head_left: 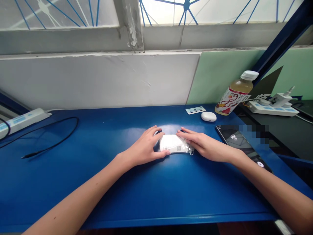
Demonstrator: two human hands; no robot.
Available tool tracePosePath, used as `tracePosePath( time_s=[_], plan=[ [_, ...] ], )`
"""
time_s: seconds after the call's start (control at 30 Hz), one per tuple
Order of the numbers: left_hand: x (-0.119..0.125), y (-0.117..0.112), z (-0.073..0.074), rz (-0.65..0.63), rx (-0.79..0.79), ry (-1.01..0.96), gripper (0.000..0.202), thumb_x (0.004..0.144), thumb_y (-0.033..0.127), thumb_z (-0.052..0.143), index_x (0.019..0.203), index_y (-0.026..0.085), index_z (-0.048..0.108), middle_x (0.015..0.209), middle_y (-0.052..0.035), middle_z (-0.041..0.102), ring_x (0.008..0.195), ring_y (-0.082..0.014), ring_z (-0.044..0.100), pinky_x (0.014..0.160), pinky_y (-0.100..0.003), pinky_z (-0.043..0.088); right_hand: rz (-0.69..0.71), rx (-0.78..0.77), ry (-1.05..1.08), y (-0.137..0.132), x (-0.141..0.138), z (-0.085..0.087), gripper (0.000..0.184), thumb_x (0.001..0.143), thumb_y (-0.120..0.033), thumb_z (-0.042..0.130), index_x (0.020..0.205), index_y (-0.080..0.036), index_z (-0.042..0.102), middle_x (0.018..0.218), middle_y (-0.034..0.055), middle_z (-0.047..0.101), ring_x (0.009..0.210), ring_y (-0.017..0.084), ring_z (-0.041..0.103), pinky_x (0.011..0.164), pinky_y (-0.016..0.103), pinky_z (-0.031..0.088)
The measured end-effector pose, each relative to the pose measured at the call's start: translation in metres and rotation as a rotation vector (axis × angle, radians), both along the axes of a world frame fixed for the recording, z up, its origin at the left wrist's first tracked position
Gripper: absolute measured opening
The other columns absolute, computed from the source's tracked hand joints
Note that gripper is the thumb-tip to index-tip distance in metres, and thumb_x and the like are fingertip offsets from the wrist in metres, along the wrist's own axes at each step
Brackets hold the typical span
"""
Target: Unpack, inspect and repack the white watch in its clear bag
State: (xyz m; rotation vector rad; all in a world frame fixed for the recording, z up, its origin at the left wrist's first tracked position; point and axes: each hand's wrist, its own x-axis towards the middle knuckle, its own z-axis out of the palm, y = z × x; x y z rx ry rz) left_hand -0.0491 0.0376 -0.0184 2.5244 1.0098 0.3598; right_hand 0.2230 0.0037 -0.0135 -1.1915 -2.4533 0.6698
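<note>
A small white packet in clear plastic wrap (173, 143) lies flat on the blue table (151, 192), near its middle. My left hand (145, 147) grips the packet's left end, with the thumb at the near edge and the fingers curled over the far edge. My right hand (204, 144) rests on the packet's right end, its fingers stretched out and pressed flat on the wrap. Both forearms reach in from the near edge of the table.
A black phone (241, 143) lies right of my right hand. Behind it are a white earbud case (208, 116), a small card (195, 110) and a drink bottle (234, 94). A power strip with a charger (274, 106) sits far right; another strip (21, 120) and a black cable (51, 138) lie at the left.
</note>
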Motion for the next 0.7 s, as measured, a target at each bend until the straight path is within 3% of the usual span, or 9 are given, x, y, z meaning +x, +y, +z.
tracePosePath(
  time_s=[0.2,0.37,0.47,0.57,0.7],
  plan=[
    [-0.001,-0.001,-0.001,-0.007,0.002,0.021,0.065,0.086,0.058,0.062,0.135,0.016,0.053,0.149,-0.0206,0.042,0.143,-0.0395,0.029,0.112,-0.056,0.035,-0.007,-0.046,-0.008,0.002,0.003,-0.001,0.062,0.091,-0.002,0.037,0.147,-0.027,0.044,0.149,0.0040,0.049,0.145,0.025,0.030,0.113,0.049,0.038],
    [-0.001,0.000,-0.001,-0.006,0.027,0.006,0.063,0.085,0.058,0.063,0.134,0.018,0.055,0.147,-0.0183,0.046,0.141,-0.0386,0.034,0.111,-0.054,0.037,-0.003,-0.035,-0.011,0.004,0.008,0.000,0.057,0.094,-0.009,0.038,0.146,-0.029,0.045,0.148,0.0031,0.050,0.144,0.026,0.033,0.110,0.050,0.042],
    [-0.002,0.002,0.001,-0.019,0.042,0.035,0.066,0.086,0.058,0.062,0.136,0.017,0.053,0.147,-0.0181,0.047,0.141,-0.0373,0.035,0.111,-0.053,0.036,-0.030,0.103,-0.073,0.006,0.015,0.001,0.046,0.095,-0.016,0.045,0.140,-0.026,0.053,0.147,0.0069,0.052,0.143,0.028,0.037,0.111,0.052,0.042],
    [-0.003,0.002,0.003,-0.033,0.034,0.069,0.068,0.088,0.060,0.057,0.139,0.015,0.050,0.149,-0.0189,0.044,0.143,-0.0374,0.032,0.113,-0.053,0.034,-0.078,0.286,-0.151,0.009,0.021,0.002,0.029,0.092,-0.024,0.056,0.118,-0.022,0.070,0.148,0.0116,0.050,0.141,0.033,0.039,0.110,0.056,0.041],
    [-0.003,0.001,0.004,-0.029,0.045,0.092,0.069,0.091,0.059,0.053,0.141,0.012,0.046,0.151,-0.0207,0.041,0.144,-0.0378,0.030,0.113,-0.053,0.033,-0.035,0.370,-0.150,0.010,0.019,0.003,0.021,0.089,-0.018,0.057,0.098,-0.021,0.076,0.139,0.0122,0.057,0.132,0.033,0.049,0.102,0.053,0.049]
  ],
)
